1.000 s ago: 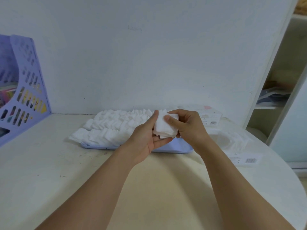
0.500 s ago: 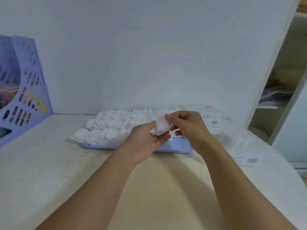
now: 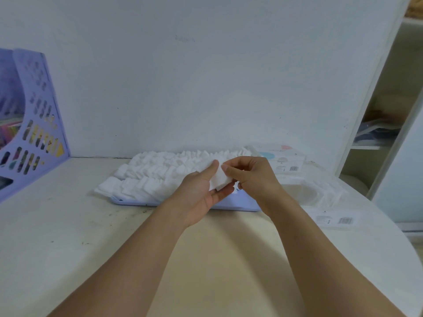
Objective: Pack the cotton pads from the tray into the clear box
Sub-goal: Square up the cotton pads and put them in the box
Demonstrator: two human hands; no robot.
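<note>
— Cotton pads [image 3: 160, 177], where are they?
— Most lie in overlapping rows on the lilac tray [image 3: 183, 205] on the surface [image 3: 68, 236], by the wall. A small stack [image 3: 219, 179] is held above the tray's right part.
— Held how?
— The left hand [image 3: 201, 193] cradles it, thumb on top, fingers underneath. The right hand [image 3: 249, 177] pinches its right edge with curled fingertips.
— And the clear box [image 3: 320, 195]?
— Right of the tray, on the surface, with some pads inside.
</note>
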